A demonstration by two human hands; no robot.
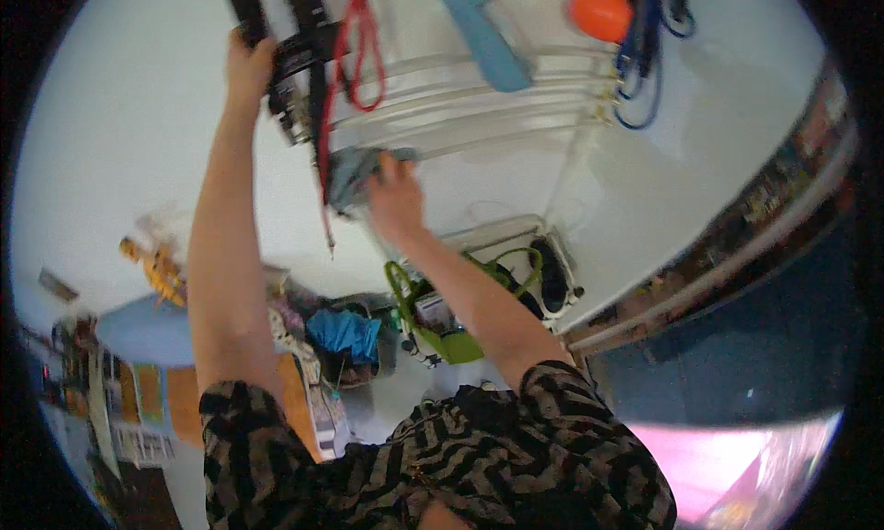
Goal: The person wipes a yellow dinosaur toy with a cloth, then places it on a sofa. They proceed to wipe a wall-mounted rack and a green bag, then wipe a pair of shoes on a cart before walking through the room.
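Observation:
My left hand (250, 71) is raised against the white wall, closed around one of the black straps (304, 50) that hang there. Small metal parts (293, 115), too blurred to name, dangle below it. Beside the straps hangs a looped red cord (359, 60), its thin end trailing downward. Lower and to the right, my right hand (397, 202) has its fingers on a crumpled grey-blue cloth (349, 178) at the left part of a white rail rack (483, 109). Motion blur softens the fingers, and part of the cloth lies behind them.
A light-blue cloth item (487, 39) hangs over the rails. Further right are an orange ball-like object (601, 10) and blue straps (642, 67). Below stands a white wheeled cart (497, 229) with a green-handled bag (459, 347). A basket holds blue fabric (345, 333).

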